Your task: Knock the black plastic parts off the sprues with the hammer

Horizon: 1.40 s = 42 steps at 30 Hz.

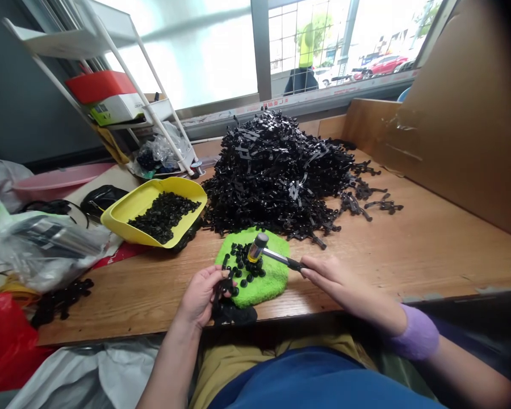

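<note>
My left hand (201, 296) grips a black plastic moulded strip (223, 286) at the near edge of a green fuzzy mat (272, 278). My right hand (331, 279) holds a small mallet (258, 247) by its black handle, with the metal-and-yellow head resting among loose black plastic pieces (241, 262) on the mat. Behind the mat rises a large heap of black plastic moulded runners (276, 170). A yellow scoop-shaped tray (153, 211) holding small black pieces stands to the left of the heap. A dark tangle (234, 313) hangs below my left hand at the table edge.
The wooden workbench (409, 255) has a cardboard wall (464, 113) at the right and a window behind. A white shelf rack (97, 74), a pink basin (59, 182), plastic bags (46, 250) and a small clump of black parts (59, 301) crowd the left side.
</note>
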Motion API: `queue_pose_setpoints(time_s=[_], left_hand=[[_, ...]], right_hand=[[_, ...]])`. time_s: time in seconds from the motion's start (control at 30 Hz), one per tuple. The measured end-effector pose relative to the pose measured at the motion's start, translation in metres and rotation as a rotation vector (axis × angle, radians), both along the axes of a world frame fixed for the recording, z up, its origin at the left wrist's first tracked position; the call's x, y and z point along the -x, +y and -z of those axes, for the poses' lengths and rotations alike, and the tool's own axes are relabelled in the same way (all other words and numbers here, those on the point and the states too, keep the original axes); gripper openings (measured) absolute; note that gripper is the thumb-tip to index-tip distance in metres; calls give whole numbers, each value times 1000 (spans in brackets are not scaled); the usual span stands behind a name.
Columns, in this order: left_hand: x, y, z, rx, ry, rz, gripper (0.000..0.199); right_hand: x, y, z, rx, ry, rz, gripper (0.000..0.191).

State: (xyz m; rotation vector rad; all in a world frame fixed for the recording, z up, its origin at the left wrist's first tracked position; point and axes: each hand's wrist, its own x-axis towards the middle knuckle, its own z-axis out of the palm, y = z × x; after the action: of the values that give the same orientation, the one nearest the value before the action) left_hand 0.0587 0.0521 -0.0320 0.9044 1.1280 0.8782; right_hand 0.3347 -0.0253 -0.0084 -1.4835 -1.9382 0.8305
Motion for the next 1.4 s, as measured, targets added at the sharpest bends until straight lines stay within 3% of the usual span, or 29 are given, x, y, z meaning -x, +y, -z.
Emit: queue_pose_setpoints(time_s=[0.27,0.4,0.6,0.73,0.9,1.13,1.3,1.4], left_hand=[[-3,-1,-3,10,17,-9,22],[-3,1,-4,-36,58,15,21],[-2,6,-2,-36,118,57,20],[-2,7,-2,-41,118,67,22],[-2,9,0,-49,169,79,21],[4,6,2,-95,167,87,24],[12,-21,-1,-128,70,31,33],[11,-34,-2,-133,93,30,35]], right_hand=[[16,12,-13,-39,-217,-34,35],[24,16,-20,-186,-284,-25,32],[31,20,-13,-200,-566,-60,28],[32,20,-14,-247,-455,-14,29],[33,22,-15,-225,-636,-60,27],[30,18,-9,-188,-593,-29,30],[4,-1,-11,-173,-109,8,34],[-10,-13,-12,-142,-13,51,35]])
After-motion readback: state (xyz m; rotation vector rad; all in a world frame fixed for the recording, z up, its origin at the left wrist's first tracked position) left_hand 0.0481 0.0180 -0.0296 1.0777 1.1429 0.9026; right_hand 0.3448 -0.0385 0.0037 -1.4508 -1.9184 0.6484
